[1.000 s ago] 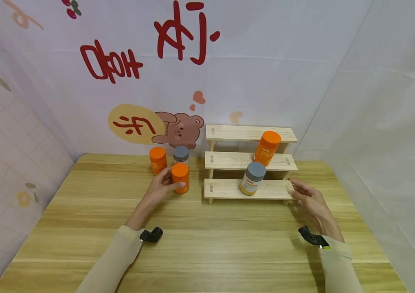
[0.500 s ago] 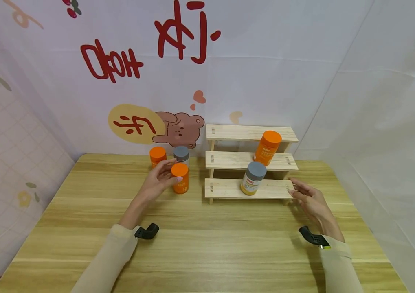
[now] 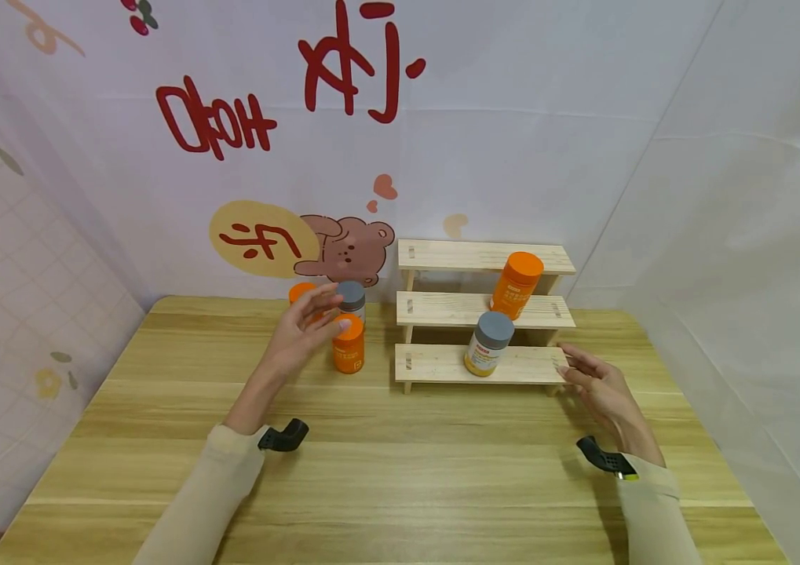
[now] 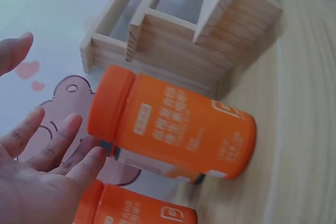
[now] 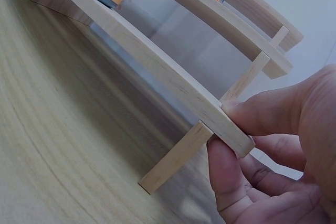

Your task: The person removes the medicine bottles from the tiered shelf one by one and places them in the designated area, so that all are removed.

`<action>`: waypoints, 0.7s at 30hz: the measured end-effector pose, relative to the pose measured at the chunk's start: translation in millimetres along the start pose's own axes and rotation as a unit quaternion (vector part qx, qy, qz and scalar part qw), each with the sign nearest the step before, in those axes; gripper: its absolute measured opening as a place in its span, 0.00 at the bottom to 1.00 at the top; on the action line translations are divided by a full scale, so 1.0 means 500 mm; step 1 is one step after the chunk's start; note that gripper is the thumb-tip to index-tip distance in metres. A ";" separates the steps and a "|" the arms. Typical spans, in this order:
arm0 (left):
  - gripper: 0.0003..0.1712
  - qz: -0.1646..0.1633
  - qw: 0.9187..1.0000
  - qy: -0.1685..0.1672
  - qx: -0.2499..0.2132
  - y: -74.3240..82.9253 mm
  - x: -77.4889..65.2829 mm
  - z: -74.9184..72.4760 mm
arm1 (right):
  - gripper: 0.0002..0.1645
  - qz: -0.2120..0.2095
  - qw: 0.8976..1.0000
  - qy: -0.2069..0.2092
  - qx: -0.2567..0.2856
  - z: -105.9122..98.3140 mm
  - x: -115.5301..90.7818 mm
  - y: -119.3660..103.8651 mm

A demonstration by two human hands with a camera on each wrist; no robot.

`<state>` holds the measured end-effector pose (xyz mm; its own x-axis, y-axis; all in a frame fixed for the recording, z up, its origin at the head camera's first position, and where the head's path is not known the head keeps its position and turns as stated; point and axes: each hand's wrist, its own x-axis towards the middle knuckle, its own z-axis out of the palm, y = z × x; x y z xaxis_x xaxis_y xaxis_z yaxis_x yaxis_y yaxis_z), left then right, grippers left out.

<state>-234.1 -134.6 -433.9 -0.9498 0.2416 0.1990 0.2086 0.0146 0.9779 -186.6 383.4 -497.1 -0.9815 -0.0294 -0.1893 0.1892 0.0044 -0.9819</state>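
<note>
My left hand (image 3: 294, 333) hovers with spread fingers at the lid of the front orange bottle (image 3: 348, 355). In the left wrist view, its fingers and thumb stand apart from this upright orange bottle (image 4: 178, 124), with nothing between them. Just behind are a grey-lidded bottle (image 3: 352, 295) and a second orange bottle (image 3: 301, 292), partly hidden by the hand. My right hand (image 3: 604, 392) pinches the right end of the lowest board of a three-tier wooden shelf (image 3: 435, 362); the right wrist view shows thumb above and fingers below the board (image 5: 184, 93).
On the shelf's lowest tier stands a grey-lidded bottle (image 3: 490, 344), and an orange bottle (image 3: 516, 284) is on the middle tier. The wooden table (image 3: 442, 471) meets a printed cloth backdrop (image 3: 513, 141) behind and at both sides.
My left hand has let go of the front orange bottle, rising and drawing back from it as its fingers spread. That bottle stays in place, and my right hand keeps its grip.
</note>
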 end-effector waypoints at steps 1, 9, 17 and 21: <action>0.40 0.004 1.000 0.000 0.002 0.004 0.002 0.001 | 0.45 0.000 1.000 0.000 0.000 0.000 0.000 0.000; 0.38 0.025 1.000 -0.004 -0.005 0.029 0.017 0.025 | 0.45 -0.004 1.000 -0.002 -0.004 0.000 -0.001 0.000; 0.38 0.033 0.999 -0.023 -0.019 0.048 0.037 0.065 | 0.44 0.001 1.000 0.002 -0.009 0.002 -0.002 -0.001; 0.39 0.029 0.999 -0.035 -0.023 0.057 0.045 0.088 | 0.44 0.000 1.000 0.004 -0.018 0.003 -0.003 -0.004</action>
<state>-239.5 -86.1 -404.2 -0.9173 0.3087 0.2515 0.2502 -0.0446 0.9672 -185.2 381.8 -494.7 -0.9818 -0.0218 -0.1885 0.1875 0.0413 -0.9814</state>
